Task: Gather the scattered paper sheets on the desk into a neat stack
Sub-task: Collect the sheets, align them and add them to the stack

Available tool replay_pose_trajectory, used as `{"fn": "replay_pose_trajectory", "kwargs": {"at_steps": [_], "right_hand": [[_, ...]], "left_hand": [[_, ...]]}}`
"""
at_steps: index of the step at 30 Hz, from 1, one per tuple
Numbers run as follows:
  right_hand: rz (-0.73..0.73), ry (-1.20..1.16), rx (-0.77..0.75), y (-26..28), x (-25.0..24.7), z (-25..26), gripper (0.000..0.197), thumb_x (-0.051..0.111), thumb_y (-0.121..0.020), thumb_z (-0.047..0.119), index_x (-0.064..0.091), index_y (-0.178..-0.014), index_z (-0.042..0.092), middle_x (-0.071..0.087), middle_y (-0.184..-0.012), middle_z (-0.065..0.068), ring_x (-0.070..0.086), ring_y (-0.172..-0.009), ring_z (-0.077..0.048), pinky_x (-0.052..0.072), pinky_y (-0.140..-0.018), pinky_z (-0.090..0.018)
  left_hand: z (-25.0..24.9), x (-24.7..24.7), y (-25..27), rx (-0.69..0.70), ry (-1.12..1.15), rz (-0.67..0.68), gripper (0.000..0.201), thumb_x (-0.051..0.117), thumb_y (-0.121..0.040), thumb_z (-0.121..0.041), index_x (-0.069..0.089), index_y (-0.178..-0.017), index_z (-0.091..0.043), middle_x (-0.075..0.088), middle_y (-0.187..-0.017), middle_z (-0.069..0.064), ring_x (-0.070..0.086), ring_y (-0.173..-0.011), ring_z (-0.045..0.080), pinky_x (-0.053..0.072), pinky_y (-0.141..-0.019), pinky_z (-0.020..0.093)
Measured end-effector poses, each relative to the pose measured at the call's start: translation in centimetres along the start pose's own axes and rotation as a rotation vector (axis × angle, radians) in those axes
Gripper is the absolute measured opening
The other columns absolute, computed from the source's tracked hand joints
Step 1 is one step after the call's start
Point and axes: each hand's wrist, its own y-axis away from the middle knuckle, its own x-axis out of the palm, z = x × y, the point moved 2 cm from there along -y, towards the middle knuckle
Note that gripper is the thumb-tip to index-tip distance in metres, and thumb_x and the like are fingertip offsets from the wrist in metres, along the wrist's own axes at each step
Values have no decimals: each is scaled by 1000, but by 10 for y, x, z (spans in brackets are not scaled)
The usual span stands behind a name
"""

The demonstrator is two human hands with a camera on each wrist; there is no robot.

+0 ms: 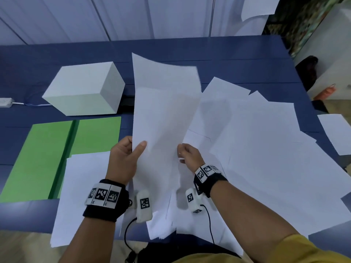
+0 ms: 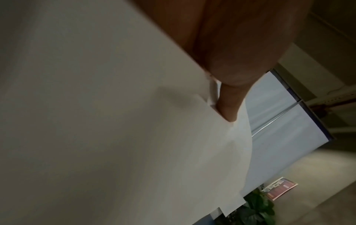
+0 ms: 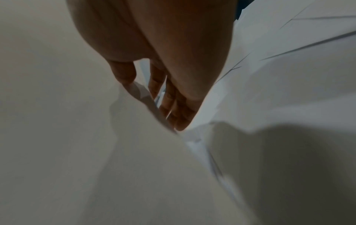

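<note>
A bundle of white sheets (image 1: 163,114) stands raised off the blue desk (image 1: 228,54), bowed and leaning away from me. My left hand (image 1: 125,158) grips its left edge, thumb on the front face. My right hand (image 1: 188,156) pinches the right edge. In the left wrist view the bundle of sheets (image 2: 96,121) fills most of the picture beside my left hand (image 2: 227,91). In the right wrist view my fingers (image 3: 173,106) curl round the paper (image 3: 115,167). Several loose sheets (image 1: 256,149) lie scattered and overlapping at the right. More sheets (image 1: 83,186) lie at the front left.
A white box (image 1: 85,90) sits at the back left, with a black object beside it. An open green folder (image 1: 47,158) lies in front of the box. One sheet (image 1: 338,133) overhangs the desk's right edge. A power strip (image 1: 5,102) sits far left.
</note>
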Motion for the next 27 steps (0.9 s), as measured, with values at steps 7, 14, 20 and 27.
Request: {"fn": "replay_pose_trajectory", "kwargs": {"at_steps": [7, 14, 20, 27], "right_hand": [[-33, -168, -74, 28, -26, 21, 37, 63, -92, 30, 46, -61, 21, 43, -63, -6, 44, -64, -19, 41, -67, -37], [-155, -186, -191, 61, -86, 27, 28, 58, -98, 18, 52, -80, -2, 38, -70, -6, 32, -65, -16, 31, -60, -24], [-278, -99, -82, 64, -119, -7, 14, 62, -95, 24, 65, -97, 11, 67, -85, 1, 60, -79, -15, 47, -78, -26], [-369, 168, 95, 59, -122, -60, 45, 58, -97, 20, 49, -141, 15, 61, -119, -10, 56, -115, -21, 39, -95, -23]], "left_hand": [[-10, -1, -1, -21, 106, -53, 7, 63, -92, -10, 67, -95, -6, 75, -80, -4, 63, -66, 10, 53, -61, 23], [10, 31, -8, -55, 154, -71, 17, 63, -92, -4, 65, -105, -14, 76, -93, -1, 71, -83, 15, 56, -73, 31], [45, 63, -16, -75, -82, 22, 39, 64, -91, -9, 53, -125, -25, 72, -99, 1, 68, -88, 16, 55, -73, 28], [126, 97, -5, -292, -510, 245, 64, 62, -93, -17, 34, -149, -29, 56, -129, 3, 59, -91, 15, 46, -79, 24]]}}
